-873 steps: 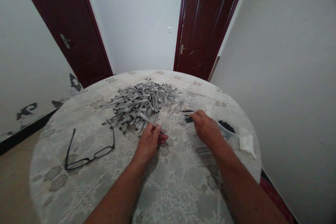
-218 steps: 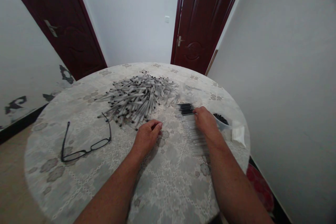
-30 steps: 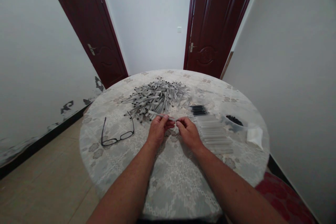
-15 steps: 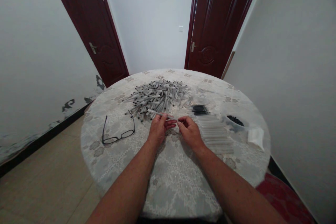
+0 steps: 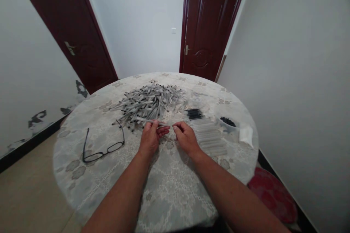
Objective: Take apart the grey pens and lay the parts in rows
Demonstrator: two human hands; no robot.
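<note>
Left hand (image 5: 150, 136) gripped a translucent tube (image 5: 146, 119) at frame centre; right hand (image 5: 186, 136) stood just beside, fingertips together, contents indeterminable. A tube pile (image 5: 153, 102) bordered them at upper centre, spectacles (image 5: 103, 154) at left, a tube row (image 5: 208, 136) and bowl (image 5: 229, 128) at right. Below, patterned tablecloth (image 5: 169, 189) extended to its rounded near edge.

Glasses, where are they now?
In the head view, the glasses lie on the left of the table, left of the left hand and below the pile of sticks.
</note>
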